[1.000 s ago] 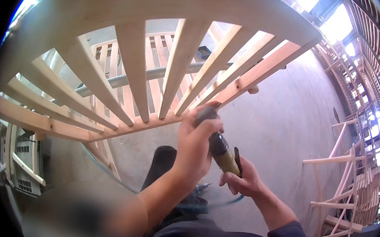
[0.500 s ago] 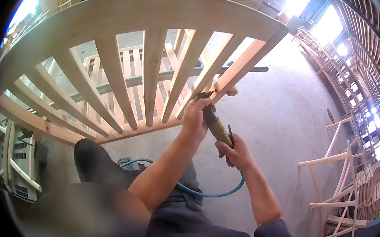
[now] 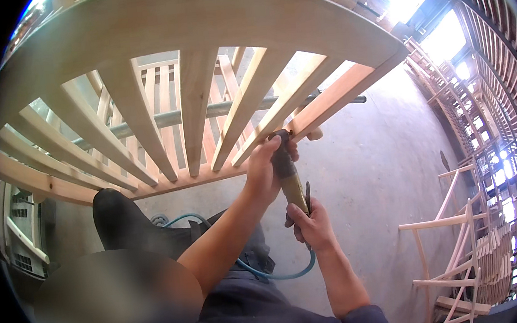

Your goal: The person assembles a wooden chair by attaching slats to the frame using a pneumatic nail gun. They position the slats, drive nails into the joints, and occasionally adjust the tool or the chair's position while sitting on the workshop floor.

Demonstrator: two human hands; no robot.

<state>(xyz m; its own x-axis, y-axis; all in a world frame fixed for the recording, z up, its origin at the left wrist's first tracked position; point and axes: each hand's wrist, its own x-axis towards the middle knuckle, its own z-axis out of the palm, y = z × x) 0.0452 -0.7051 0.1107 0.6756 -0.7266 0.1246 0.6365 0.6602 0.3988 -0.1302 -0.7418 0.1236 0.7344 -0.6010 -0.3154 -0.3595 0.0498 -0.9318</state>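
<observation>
A slatted wooden bench back [image 3: 197, 22] of pale bare wood stretches across the upper view, its slats joined to a lower rail. My left hand [image 3: 262, 172] wraps the dark head end of an angled air tool [image 3: 292, 188] with an olive-yellow body. That head meets the right side of the frame near the corner with the lower rail; my fingers partly hide the contact. Around the tool's rear end, by its lever, my right hand [image 3: 313, 223] is closed. A blue hose [image 3: 281, 277] curves from there toward my lap.
Behind the slats runs a grey metal pipe [image 3: 217, 110], with more slatted wood beyond it. Unfinished chair frames [image 3: 439, 222] and a stack of wood pieces [image 3: 495, 267] stand at the right on the grey floor [image 3: 358, 177]. My dark-clad knee [image 3: 119, 220] is under the lower rail.
The bench back looks larger and its right corner sits farther right in view. My right hand and the tool's rear end have shifted slightly left; both hands keep their hold.
</observation>
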